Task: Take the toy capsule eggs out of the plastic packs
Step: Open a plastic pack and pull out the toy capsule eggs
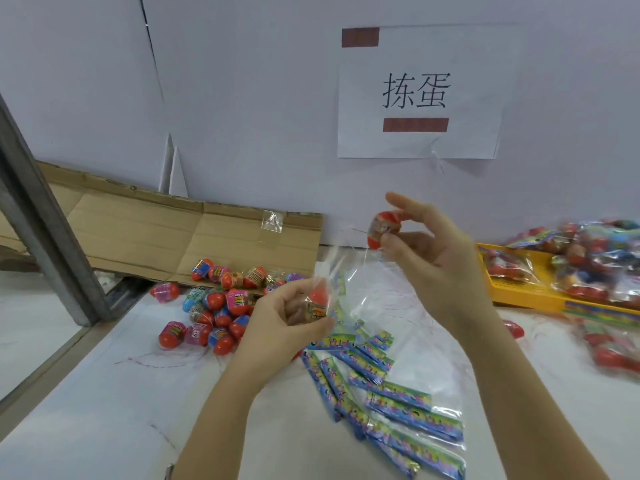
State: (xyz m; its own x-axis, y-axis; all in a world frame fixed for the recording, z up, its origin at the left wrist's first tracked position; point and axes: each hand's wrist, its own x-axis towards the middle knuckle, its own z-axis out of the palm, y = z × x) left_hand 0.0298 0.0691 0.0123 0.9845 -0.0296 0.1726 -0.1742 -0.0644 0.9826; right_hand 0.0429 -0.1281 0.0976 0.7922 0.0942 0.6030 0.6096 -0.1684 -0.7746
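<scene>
Loose eggs [214, 303] heap at the bench's [104, 393] left. My left grip [294, 317] clasps a clear pack [334, 271] with a red egg [318, 296] inside; just right and higher, my right grip [433, 258] pinches a bare egg [382, 232]. Full packs [588, 265] crowd the yellow tray [519, 296] at the right edge.

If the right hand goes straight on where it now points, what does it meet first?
The right hand, holding a red egg, would probably meet the white wall first; depth is unclear.
</scene>
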